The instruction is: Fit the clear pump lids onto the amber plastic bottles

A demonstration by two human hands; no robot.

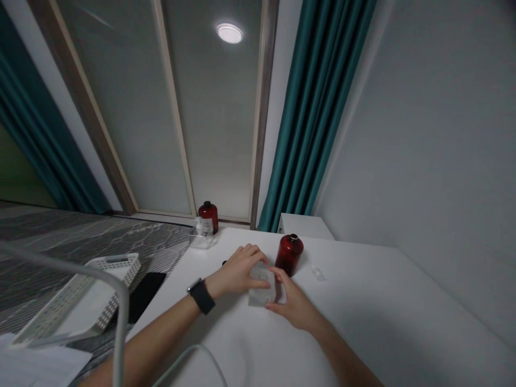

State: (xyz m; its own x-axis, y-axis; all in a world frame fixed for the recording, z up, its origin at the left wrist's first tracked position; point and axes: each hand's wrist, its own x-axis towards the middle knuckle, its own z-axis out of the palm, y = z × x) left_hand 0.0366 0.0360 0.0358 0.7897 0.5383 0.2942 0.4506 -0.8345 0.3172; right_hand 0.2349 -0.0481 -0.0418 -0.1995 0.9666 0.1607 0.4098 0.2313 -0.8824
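Between my hands is a small clear plastic box [261, 295], low over the white table or resting on it; which one I cannot tell. My left hand [243, 270], with a dark watch on the wrist, curls over its left and far side. From the right, my right hand [293, 302] grips the box with thumb and fingers. Just beyond the right hand stands a dark red bottle [289, 254] with an open-looking neck. A small clear piece [317, 273] lies to the right of that bottle. Some dark thing shows partly behind my left hand.
At the table's far left corner are a second red bottle [208, 217] with a black cap and a clear tray [200, 239] holding small items. A white perforated basket [76, 301] sits lower left. A pale cable [189, 349] crosses the near side of the white table [363, 322].
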